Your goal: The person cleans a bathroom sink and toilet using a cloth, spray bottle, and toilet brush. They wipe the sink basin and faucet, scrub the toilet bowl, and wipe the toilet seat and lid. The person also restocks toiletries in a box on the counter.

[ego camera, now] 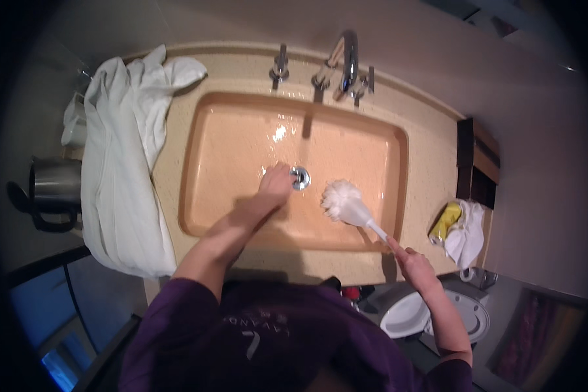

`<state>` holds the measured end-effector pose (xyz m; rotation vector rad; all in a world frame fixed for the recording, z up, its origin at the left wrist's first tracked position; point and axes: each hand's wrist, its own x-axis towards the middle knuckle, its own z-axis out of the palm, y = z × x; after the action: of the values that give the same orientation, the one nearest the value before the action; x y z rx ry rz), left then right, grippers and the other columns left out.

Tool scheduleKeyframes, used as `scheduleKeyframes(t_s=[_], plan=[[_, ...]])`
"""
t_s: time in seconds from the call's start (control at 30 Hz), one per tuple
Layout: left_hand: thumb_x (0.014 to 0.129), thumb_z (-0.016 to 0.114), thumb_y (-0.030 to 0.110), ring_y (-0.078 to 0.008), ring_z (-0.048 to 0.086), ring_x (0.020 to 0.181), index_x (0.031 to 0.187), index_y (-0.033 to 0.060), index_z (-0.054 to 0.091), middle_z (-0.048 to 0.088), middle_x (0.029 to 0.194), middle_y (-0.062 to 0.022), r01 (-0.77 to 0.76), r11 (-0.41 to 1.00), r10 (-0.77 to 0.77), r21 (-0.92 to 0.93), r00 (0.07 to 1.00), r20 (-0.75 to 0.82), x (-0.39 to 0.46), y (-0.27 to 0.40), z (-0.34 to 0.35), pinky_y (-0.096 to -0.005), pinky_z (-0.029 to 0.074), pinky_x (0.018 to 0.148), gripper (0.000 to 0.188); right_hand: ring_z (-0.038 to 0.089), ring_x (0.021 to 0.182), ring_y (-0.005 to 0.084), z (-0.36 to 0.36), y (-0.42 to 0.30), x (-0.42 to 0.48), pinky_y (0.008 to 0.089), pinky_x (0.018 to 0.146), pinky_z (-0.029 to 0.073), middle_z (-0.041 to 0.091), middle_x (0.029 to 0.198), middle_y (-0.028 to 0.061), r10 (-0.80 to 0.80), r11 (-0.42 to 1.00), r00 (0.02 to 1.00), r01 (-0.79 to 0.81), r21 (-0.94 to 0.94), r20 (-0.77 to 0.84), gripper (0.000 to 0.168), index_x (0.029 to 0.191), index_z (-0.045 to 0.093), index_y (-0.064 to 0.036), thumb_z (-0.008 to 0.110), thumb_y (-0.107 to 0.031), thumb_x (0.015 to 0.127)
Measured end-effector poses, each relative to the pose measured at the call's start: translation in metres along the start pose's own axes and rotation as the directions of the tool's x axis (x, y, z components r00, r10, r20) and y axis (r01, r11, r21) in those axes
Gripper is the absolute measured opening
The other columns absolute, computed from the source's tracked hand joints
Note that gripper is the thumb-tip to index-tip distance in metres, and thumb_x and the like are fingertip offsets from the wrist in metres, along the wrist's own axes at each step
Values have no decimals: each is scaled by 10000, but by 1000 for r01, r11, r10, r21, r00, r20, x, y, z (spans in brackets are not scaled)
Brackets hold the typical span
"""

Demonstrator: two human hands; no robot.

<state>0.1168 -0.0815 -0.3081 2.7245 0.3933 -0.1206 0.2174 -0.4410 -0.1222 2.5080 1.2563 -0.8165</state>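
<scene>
My right hand (416,268) grips the handle of a white toilet brush (355,209) with a fluffy mop-like head. Its head rests over the basin floor, right of the drain. In the peach-coloured sink basin (235,147), my left hand (277,183) reaches down to the chrome drain (301,178). The fingertips are at the drain's left edge, and some of them are hidden from this angle; whether they pinch anything is unclear. Wet patches glisten on the basin floor.
A chrome faucet (348,63) arches over the basin's back edge between two handles. White towels (122,176) cover the counter's left end, beside a metal kettle (56,183). At right lie a yellow can (446,223), a white cloth (465,235) and a dark box (477,161). A toilet (406,318) stands below right.
</scene>
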Motion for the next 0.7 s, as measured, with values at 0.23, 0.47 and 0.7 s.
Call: scheduleKeyframes(t_s=[0.23,0.47,0.7], plan=[[769,553,91,-292,544,804,850,83,658,573,774,-115,151,908,-310,-390,869,-386,-52,-48,-28,-387,452,733,133,618,612,318,-21,-80,117,419,535,521,564,791,156,-151,985,974,133,-112,-171,662,1398,252,-300,483,-63,825],[797,561,96,-267,512,710,846,90,654,543,706,-93,215,887,-380,-408,843,-381,-115,-80,-54,-364,441,662,106,621,597,282,-31,-27,29,405,508,524,557,747,136,-167,946,980,190,-263,108,773,1431,154,-306,482,-20,793],[785,537,77,-286,537,723,834,67,658,558,717,-117,123,863,-347,-489,849,-399,-91,-42,-32,-383,446,683,131,613,625,306,-30,-103,164,388,556,524,557,752,151,-237,966,929,194,-172,-284,748,1430,159,-250,499,-43,796]])
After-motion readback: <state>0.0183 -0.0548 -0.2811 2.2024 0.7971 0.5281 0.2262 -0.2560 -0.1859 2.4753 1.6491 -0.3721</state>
